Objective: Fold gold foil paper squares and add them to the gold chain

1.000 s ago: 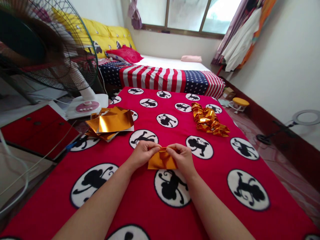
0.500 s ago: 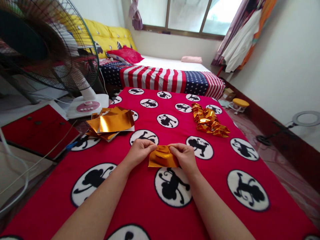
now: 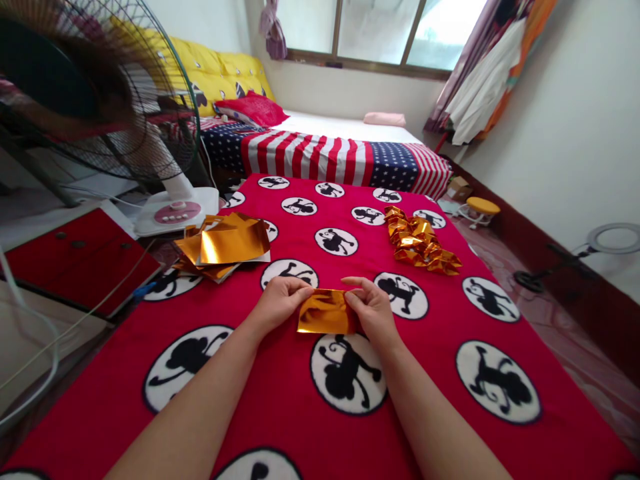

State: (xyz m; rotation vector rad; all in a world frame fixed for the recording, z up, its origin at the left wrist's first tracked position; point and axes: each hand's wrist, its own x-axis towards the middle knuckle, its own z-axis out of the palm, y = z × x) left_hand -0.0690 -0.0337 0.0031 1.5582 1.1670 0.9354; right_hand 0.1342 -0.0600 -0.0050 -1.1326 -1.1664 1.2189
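Between my two hands is a sheet of shiny gold foil paper (image 3: 326, 313), low over the red cloth (image 3: 270, 393) with its round monkey prints. My left hand (image 3: 283, 300) pinches the sheet's upper left corner between thumb and fingers. At the right edge, my right hand (image 3: 371, 308) grips it with the thumb in front, while the index finger is lifted off above the edge. A loose stack of gold foil sheets (image 3: 235, 243) lies to the left, beyond my left hand. Several folded gold foil pieces (image 3: 420, 241) sit in a cluster at the far right.
A running fan (image 3: 175, 207) stands at the left beside a red-topped box (image 3: 80, 257). Behind the cloth is a bed (image 3: 310, 157) with a stars-and-stripes cover. A yellow stool (image 3: 483, 205) and a ring-light stand (image 3: 575, 257) are on the floor at the right.
My right hand's index finger has lifted from the top edge, and its thumb has shifted slightly right. The left hand keeps its pinch on the sheet.
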